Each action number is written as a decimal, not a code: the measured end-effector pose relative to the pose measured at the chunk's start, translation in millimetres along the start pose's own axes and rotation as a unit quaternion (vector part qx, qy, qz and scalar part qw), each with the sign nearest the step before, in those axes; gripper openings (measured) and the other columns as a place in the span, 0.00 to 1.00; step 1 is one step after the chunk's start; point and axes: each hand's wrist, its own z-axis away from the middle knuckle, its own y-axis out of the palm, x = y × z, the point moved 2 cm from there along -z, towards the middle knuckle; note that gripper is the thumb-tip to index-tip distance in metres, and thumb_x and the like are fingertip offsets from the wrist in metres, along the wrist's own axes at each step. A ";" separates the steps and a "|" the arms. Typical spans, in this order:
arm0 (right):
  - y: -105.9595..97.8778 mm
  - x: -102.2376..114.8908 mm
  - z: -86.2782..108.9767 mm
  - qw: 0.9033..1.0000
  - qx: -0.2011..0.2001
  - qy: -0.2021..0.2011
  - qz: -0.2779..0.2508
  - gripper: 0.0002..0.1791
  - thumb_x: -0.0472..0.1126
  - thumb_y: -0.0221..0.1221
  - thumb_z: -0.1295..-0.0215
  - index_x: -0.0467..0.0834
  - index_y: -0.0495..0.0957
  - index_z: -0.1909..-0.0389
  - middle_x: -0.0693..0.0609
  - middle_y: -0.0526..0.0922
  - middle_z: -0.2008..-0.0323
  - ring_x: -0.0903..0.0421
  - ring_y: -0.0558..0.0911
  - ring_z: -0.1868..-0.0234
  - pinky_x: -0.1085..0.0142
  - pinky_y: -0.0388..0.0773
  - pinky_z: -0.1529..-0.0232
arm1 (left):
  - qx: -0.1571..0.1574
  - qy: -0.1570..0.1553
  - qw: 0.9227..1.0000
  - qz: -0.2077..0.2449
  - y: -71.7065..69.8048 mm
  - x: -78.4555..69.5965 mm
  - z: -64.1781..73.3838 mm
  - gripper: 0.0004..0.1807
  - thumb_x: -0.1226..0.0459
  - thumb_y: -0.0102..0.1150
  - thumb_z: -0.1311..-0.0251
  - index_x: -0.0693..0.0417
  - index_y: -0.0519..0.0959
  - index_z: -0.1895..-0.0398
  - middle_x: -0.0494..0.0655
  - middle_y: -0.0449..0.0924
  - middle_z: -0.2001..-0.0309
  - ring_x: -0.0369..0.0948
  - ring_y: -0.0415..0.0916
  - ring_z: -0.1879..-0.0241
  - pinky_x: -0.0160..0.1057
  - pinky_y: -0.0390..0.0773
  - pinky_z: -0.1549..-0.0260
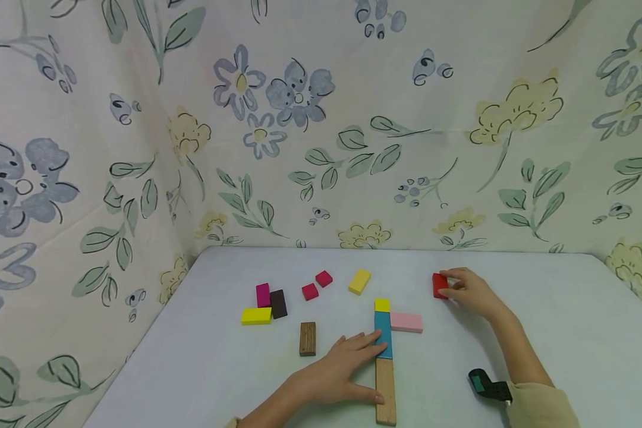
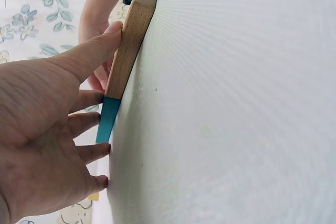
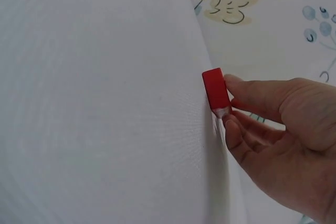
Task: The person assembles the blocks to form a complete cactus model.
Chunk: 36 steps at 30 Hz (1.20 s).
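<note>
My left hand point(image 1: 334, 374) lies with its fingers spread beside a row of blocks. Its fingertips rest on the blue block point(image 1: 383, 321), while the thumb touches the long wooden block point(image 1: 386, 386). A small yellow block point(image 1: 382, 305) lies at the far end of that row, and a pink block point(image 1: 406, 323) sticks out to its right. Farther right, my right hand point(image 1: 473, 292) pinches a red block point(image 1: 438, 286) between thumb and fingers. In the right wrist view the red block point(image 3: 216, 88) stands at the hand's fingertips, close over the white surface.
Left of the row lie a brown wooden block point(image 1: 307, 339), a bright yellow block point(image 1: 256, 316), a black block point(image 1: 279, 304) and a magenta block point(image 1: 263, 295). Two small crimson blocks point(image 1: 310, 291) and a yellow block point(image 1: 359, 282) lie farther back. Flowered cloth point(image 1: 321, 148) hangs behind the white table point(image 1: 192, 368).
</note>
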 end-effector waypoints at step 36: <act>21.9 26.0 1.5 0.999 0.015 -0.038 0.016 0.28 0.37 0.69 0.33 0.29 0.76 0.35 0.28 0.76 0.41 0.43 0.78 0.53 0.62 0.82 0.60 | -0.002 0.043 0.999 0.009 23.7 36.5 -15.5 0.46 0.31 0.57 0.33 0.29 0.57 0.16 0.32 0.47 0.15 0.46 0.50 0.16 0.71 0.55 0.25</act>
